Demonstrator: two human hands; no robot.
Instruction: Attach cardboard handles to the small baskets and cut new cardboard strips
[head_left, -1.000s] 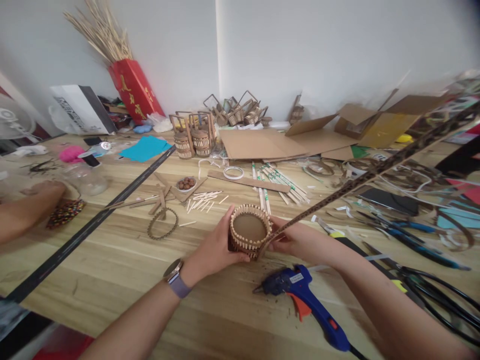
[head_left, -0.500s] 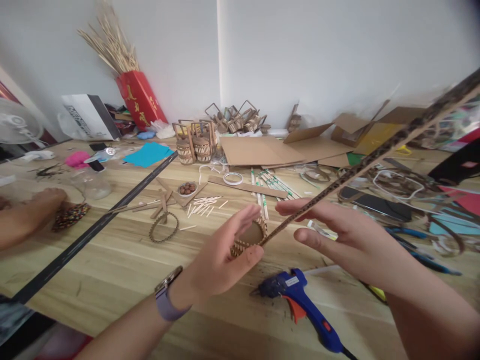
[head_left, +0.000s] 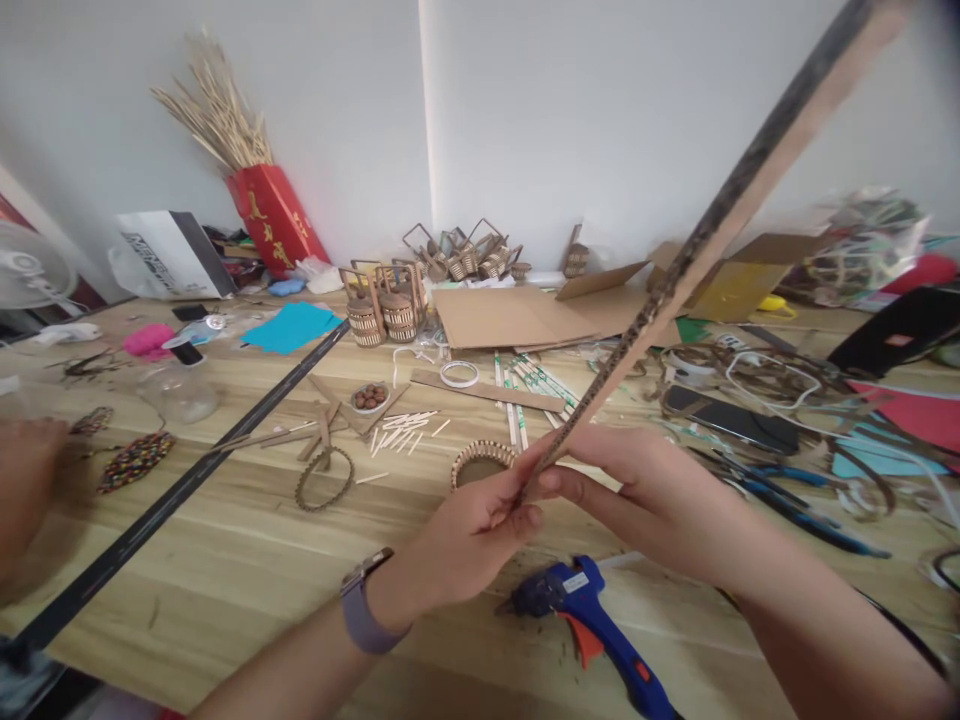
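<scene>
My left hand (head_left: 469, 535) and my right hand (head_left: 637, 490) meet in front of me, and both pinch the lower end of a long cardboard strip (head_left: 720, 215). The strip slants up and to the right, out past the top of the view. Just behind my left hand a small round basket of wooden sticks (head_left: 480, 462) stands on the table, partly hidden by my fingers. A blue hot glue gun with an orange trigger (head_left: 592, 620) lies on the table below my hands. A watch is on my left wrist.
Another person's hand (head_left: 26, 480) is at the left edge near a beaded piece (head_left: 135, 458). A long black strip (head_left: 187, 470) runs diagonally across the wooden table. Cardboard sheets (head_left: 510, 312), finished little baskets (head_left: 382, 305), loose sticks (head_left: 401, 415), pliers (head_left: 795, 490) and cables lie further back and right.
I let go of the stick basket, which now stands on the table. Both hands closed on the strip's lower end, and the strip swung up steeper. The other person's hand shifted left.
</scene>
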